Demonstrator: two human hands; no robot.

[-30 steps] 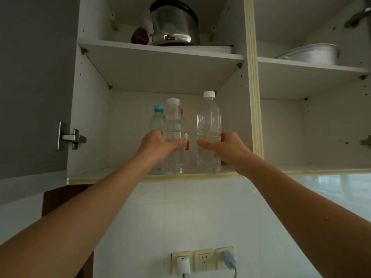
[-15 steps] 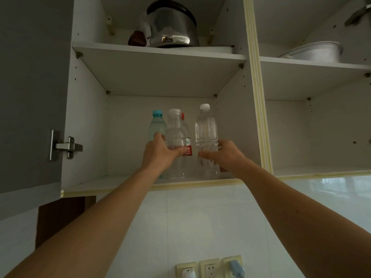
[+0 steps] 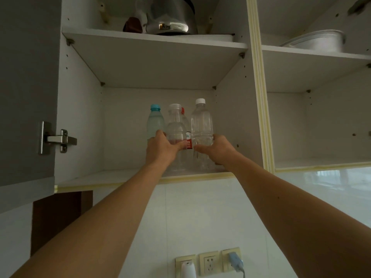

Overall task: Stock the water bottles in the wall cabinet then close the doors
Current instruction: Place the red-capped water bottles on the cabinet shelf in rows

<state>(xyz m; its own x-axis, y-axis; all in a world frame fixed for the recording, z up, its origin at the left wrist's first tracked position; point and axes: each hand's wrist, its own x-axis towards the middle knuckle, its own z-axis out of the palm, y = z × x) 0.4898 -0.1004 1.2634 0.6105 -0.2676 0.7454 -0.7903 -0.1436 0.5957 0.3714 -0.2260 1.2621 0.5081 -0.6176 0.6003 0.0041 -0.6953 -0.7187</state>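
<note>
Several water bottles stand on the lower shelf (image 3: 124,177) of the open wall cabinet. My left hand (image 3: 160,147) grips a clear bottle with a clear cap (image 3: 176,127). My right hand (image 3: 217,149) grips a taller clear bottle with a white cap (image 3: 201,125), which stands on the shelf. Behind them are a blue-capped bottle (image 3: 155,122) and a red-capped, red-labelled bottle (image 3: 185,125), mostly hidden. The grey left door (image 3: 26,87) stands open.
A steel kettle (image 3: 170,17) and a dark object sit on the upper shelf. A metal basin (image 3: 319,42) is on the right compartment's upper shelf. A hinge (image 3: 56,139) sticks out from the left door. Wall sockets (image 3: 208,262) sit below on the tiled wall.
Both hands have pushed their bottles deeper onto the lower shelf, toward the two at the back. The view has tilted upward slightly.
</note>
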